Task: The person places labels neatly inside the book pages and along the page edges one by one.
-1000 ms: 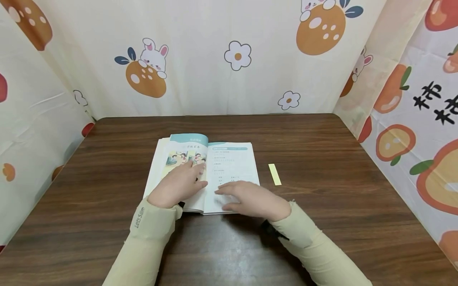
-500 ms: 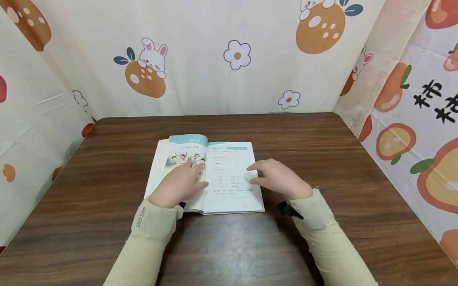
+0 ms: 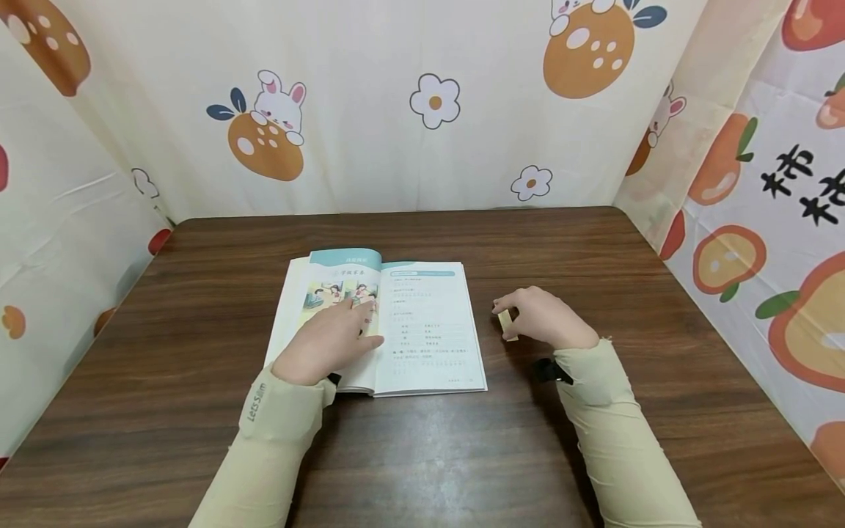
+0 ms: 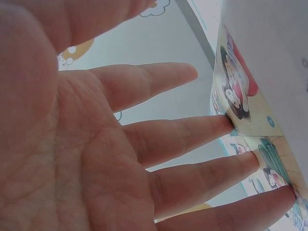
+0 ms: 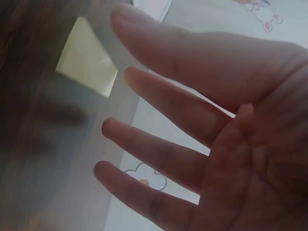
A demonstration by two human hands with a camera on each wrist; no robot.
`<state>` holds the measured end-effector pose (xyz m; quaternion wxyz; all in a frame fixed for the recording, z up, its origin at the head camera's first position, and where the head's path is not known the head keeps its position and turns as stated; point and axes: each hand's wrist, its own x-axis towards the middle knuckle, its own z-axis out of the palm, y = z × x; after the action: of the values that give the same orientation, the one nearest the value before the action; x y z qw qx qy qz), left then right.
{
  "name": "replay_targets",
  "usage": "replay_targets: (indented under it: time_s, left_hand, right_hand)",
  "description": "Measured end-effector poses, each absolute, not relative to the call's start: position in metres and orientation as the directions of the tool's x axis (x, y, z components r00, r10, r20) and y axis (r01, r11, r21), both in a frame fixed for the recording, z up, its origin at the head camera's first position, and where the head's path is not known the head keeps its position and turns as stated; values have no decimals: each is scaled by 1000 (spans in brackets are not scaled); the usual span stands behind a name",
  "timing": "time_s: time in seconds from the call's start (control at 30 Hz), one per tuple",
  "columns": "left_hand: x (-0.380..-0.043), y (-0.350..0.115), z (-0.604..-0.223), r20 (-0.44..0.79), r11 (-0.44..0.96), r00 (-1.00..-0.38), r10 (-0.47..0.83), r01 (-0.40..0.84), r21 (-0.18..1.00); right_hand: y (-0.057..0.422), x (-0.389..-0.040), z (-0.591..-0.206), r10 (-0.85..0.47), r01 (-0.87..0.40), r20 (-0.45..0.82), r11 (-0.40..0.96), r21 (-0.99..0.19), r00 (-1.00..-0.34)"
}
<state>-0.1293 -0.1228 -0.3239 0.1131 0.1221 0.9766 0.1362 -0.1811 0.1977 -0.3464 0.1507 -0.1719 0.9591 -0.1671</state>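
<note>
Book (image 3: 429,323) lies under left hand (image 3: 325,343), strip (image 3: 505,321) under right (image 3: 546,317).

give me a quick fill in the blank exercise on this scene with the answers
1. The left hand touches the book, which lies ____, not closed.
2. The right hand is close to a ____-coloured strip.
3. In the head view, the strip lies to the ____ of the book.

Missing words: open; yellow; right.

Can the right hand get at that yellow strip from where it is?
Probably yes: the right hand is spread close to the yellow strip, with nothing showing between them; the open book lies off to one side.
</note>
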Motion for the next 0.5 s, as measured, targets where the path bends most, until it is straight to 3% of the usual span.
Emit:
replay_targets:
  time_s: [0.5]
  left_hand:
    - [-128,-123,-322,-192,931,-941,277,214,295]
  right_hand:
    - [202,-185,-352,-373,-284,-238,897,-338,-897]
